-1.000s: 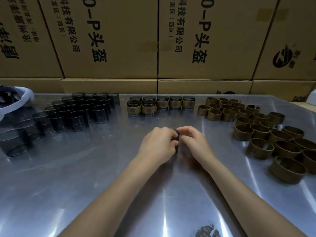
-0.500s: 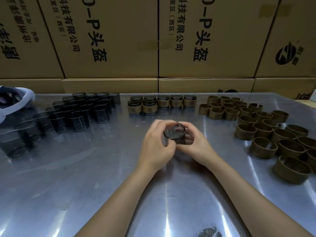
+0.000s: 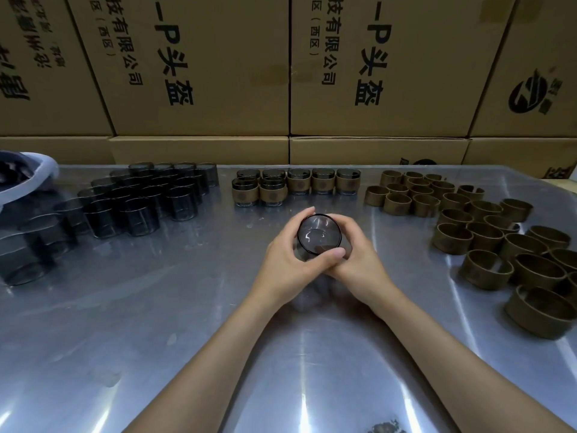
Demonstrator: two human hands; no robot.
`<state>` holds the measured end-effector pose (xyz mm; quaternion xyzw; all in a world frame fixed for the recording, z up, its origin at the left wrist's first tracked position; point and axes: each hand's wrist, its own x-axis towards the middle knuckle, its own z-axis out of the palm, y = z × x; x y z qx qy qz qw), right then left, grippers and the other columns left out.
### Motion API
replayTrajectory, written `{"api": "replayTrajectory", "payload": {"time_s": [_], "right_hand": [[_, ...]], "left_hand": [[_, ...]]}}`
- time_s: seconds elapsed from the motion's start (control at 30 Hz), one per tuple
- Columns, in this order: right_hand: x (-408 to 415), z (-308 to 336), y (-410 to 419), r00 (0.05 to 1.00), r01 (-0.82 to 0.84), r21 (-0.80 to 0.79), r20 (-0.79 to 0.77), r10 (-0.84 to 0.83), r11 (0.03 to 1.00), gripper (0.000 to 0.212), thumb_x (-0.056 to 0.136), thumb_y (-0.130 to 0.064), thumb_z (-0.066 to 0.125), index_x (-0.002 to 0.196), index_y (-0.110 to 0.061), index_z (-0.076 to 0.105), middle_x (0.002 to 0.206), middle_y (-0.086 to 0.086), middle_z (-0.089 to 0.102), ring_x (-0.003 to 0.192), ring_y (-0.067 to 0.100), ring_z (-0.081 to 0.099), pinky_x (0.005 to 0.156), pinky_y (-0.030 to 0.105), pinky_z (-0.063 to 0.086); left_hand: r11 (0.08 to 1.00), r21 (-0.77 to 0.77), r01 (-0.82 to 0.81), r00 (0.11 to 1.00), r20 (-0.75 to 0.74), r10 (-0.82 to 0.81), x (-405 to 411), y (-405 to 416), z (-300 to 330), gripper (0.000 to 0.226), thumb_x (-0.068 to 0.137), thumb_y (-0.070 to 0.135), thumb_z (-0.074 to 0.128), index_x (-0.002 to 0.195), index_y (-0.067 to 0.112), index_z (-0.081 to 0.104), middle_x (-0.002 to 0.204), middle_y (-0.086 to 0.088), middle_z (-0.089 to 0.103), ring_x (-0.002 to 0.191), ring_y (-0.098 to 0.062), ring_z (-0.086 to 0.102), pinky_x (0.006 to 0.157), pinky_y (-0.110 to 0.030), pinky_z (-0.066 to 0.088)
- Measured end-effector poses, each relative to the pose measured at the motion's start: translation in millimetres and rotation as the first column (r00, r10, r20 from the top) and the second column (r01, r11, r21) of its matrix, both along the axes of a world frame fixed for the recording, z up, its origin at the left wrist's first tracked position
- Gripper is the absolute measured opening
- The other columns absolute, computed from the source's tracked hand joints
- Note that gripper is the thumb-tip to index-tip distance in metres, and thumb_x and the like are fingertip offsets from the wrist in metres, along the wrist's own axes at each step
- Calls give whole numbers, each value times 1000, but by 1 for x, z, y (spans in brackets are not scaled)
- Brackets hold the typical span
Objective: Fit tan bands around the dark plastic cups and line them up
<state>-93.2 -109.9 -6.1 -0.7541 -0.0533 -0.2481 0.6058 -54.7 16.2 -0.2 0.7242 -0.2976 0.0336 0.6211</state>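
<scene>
Smoky dark plastic shows plainly now between the two hands: the cup (image 3: 319,234) has come upright with its open mouth turned toward the camera, where a second ago it was nearly buried between the knuckles and only its rim peeked out. Both hands have also spread wider round it than before.

Nothing lies inside the held cup that I can make out — only a glint of light on its bottom. Whether a band already sits on it I cannot tell, since the palms cover its wall.

On the steel table (image 3: 156,339) the bare cups (image 3: 146,201) stand crowded at the far left, open and holding nothing. At the far middle the finished cups (image 3: 296,185) stand in a short line, each with a tan band round its wall. To the right the loose tan bands (image 3: 487,239) are scattered on their edges, well apart from the hands.

Cupping the near-left side of the cup is the left hand (image 3: 288,264), fingers curled along the wall and the thumb laid across the front below the rim. The right hand (image 3: 359,257) curls round the opposite side, fingertips reaching the far rim — the two hands touch at the front. Cardboard boxes (image 3: 203,73) with black print are stacked behind the table.
</scene>
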Motion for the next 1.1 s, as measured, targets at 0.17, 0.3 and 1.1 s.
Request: {"api": "replayTrajectory", "payload": {"time_s": [0.17, 0.3, 1.1], "right_hand": [[-1, 3, 2, 1000, -24, 27, -7, 24, 999, 58, 69, 19, 70, 113, -17, 57, 107, -3, 64, 87, 3, 66, 72, 14, 50], [-5, 3, 9, 1000, 8, -50, 21, -7, 999, 61, 67, 9, 78, 117, -20, 60, 119, 5, 61, 105, 12, 63, 83, 23, 54], [-10, 10, 3, 982, -117, 190, -127, 142, 975, 57, 65, 1, 83, 117, -16, 66, 114, 3, 69, 94, 10, 70, 79, 28, 57]], "left_hand": [[995, -93, -29, 999, -18, 28, 0, -3, 0, 57, 71, 3, 84, 117, 20, 57, 107, 12, 64, 94, 7, 62, 80, -10, 47], [972, -194, -132, 991, -52, 124, -4, -9, 3, 44, 69, 5, 85, 103, 13, 59, 99, -1, 66, 92, -7, 65, 78, -18, 52], [920, -258, 294, 849, -372, -375, 15, 35, 18, 47, 83, 22, 66, 128, 11, 61, 122, -7, 68, 112, -16, 64, 98, -29, 51]]}}
